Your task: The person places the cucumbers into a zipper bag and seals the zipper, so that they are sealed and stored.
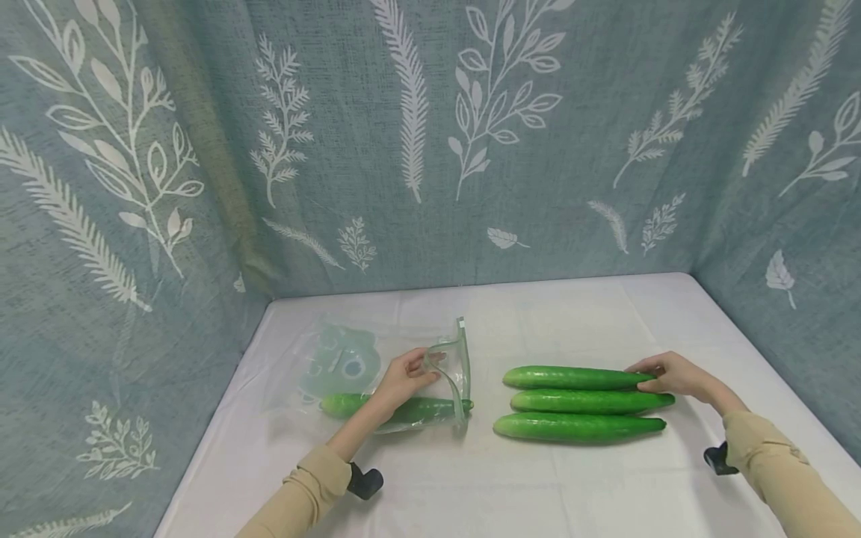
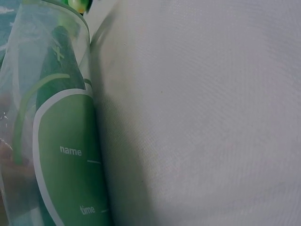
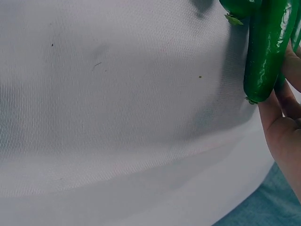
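Note:
A clear zip bag (image 1: 352,368) with a green printed label lies at the left, its mouth gaping to the right. Inside it, along the near side, lies one cucumber (image 1: 430,409). My left hand (image 1: 403,381) holds the bag near its mouth, thumb and fingers at the film; the left wrist view shows it only faintly through the plastic. To the right, three cucumbers lie side by side: a near one (image 1: 580,427), a middle one (image 1: 592,401) and a far one (image 1: 572,377). My right hand (image 1: 676,375) grips the right end of the far cucumber.
Everything lies on a white-covered table (image 1: 538,493). A blue-green curtain (image 1: 437,224) with white leaf prints stands along the back and both sides. The white zip edge (image 1: 464,347) of the bag stands up from the table.

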`<state>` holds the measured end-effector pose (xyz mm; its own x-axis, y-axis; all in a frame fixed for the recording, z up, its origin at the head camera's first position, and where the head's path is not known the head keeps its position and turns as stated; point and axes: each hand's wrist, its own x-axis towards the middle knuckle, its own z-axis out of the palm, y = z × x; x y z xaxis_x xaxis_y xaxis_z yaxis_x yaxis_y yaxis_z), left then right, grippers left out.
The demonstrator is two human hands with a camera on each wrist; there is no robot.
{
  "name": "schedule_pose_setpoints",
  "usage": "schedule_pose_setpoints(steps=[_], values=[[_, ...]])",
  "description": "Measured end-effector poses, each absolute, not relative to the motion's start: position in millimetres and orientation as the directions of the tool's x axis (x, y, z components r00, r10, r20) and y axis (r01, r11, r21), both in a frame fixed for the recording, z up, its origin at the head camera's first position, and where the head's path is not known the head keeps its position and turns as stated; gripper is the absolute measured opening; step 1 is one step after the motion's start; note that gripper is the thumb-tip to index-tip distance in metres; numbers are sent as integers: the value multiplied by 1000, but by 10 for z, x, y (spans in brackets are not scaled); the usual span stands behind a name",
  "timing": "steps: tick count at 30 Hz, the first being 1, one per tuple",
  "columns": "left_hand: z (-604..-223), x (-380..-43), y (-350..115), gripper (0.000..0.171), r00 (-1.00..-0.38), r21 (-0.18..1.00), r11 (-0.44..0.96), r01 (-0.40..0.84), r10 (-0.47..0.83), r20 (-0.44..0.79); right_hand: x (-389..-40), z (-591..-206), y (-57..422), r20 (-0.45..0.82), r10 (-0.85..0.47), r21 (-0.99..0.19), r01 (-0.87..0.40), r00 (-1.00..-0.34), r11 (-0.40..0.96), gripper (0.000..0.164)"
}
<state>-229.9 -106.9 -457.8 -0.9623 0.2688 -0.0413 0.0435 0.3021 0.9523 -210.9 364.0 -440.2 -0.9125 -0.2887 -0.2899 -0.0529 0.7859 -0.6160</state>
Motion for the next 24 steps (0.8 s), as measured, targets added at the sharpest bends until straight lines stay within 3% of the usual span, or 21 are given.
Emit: schedule_pose_setpoints(steps=[24], values=[[-4627, -2335, -1071, 42, -965, 950, 312, 26, 255, -57, -2108, -4455, 3662, -262, -312, -617, -90, -913, 782, 37]])
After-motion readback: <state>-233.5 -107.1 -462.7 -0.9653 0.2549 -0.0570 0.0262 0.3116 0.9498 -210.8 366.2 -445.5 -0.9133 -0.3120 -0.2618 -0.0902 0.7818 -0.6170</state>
